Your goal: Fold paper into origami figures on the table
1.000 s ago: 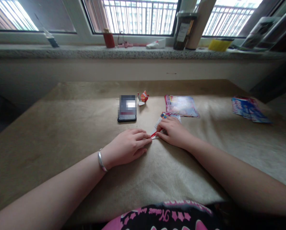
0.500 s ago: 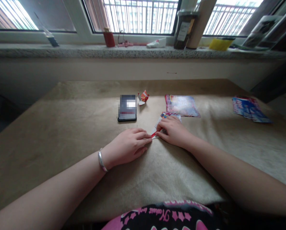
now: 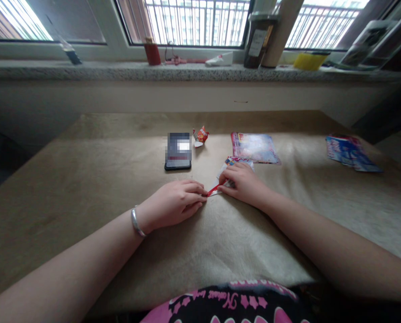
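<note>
A small piece of printed paper (image 3: 220, 179), white with red and blue, lies folded on the beige table cover (image 3: 86, 188). My left hand (image 3: 173, 204) pinches its near red corner, fingers curled together. My right hand (image 3: 242, 181) presses flat on the rest of the paper and covers most of it. A silver bangle (image 3: 135, 223) sits on my left wrist.
A dark phone (image 3: 178, 151) lies beyond my left hand, with a small folded red-and-white paper piece (image 3: 200, 136) beside it. A colourful sheet (image 3: 254, 148) lies past my right hand; more sheets (image 3: 350, 153) at far right. The windowsill (image 3: 187, 72) holds a red cup, jars and a yellow box.
My left hand has drawn slightly back towards me and to the left, lifting the red corner of the paper. My right hand stays put.
</note>
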{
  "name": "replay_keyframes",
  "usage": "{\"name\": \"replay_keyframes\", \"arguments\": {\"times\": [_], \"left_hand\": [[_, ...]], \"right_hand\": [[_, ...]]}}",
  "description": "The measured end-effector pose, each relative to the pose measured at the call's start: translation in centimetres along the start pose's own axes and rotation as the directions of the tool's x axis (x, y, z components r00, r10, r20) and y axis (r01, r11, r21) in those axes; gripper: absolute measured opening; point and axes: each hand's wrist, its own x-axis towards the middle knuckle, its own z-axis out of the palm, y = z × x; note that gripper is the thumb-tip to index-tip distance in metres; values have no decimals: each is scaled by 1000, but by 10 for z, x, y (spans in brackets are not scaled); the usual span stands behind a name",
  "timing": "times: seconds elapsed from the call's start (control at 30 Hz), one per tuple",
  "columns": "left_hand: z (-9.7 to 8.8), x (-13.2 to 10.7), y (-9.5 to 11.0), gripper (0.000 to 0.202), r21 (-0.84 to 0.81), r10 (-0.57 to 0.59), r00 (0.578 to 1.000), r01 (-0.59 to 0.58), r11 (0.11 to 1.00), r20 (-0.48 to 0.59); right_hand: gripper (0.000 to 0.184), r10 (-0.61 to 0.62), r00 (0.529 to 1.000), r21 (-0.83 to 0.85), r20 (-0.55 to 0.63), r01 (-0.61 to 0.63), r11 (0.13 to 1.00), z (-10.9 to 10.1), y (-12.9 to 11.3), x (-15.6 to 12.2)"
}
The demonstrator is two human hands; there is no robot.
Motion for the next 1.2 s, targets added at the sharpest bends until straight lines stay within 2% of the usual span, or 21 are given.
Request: {"name": "replay_keyframes", "arguments": {"times": [0.23,0.43,0.63,0.77,0.93,1.07,1.2], "left_hand": [[1,-1,-5,23,-31,-14,1000,14,999,-23],[4,1,-2,34,47,7,1000,-7,999,-6],[7,3,4,33,132,0,1000,-2,991,15],[6,4,6,34,163,-5,1000,2,987,19],[7,3,6,36,181,-1,1000,-5,983,31],[9,2,4,36,183,6,1000,-11,983,25],[8,3,6,34,197,2,1000,-8,980,30]], "right_hand": [[17,1,1000,8,0,-1,1000,2,-1,0],[16,8,1000,-1,4,-8,1000,0,-3,1],[15,-3,1000,4,-15,3,1000,-1,-5,3],[9,-151,987,24,-55,153,988,-4,-5,2],[20,-368,928,33,-50,370,928,-7,0,1],[20,-460,885,49,-74,464,884,-6,3,1],[20,-486,871,23,-70,489,872,-9,1,2]]}}
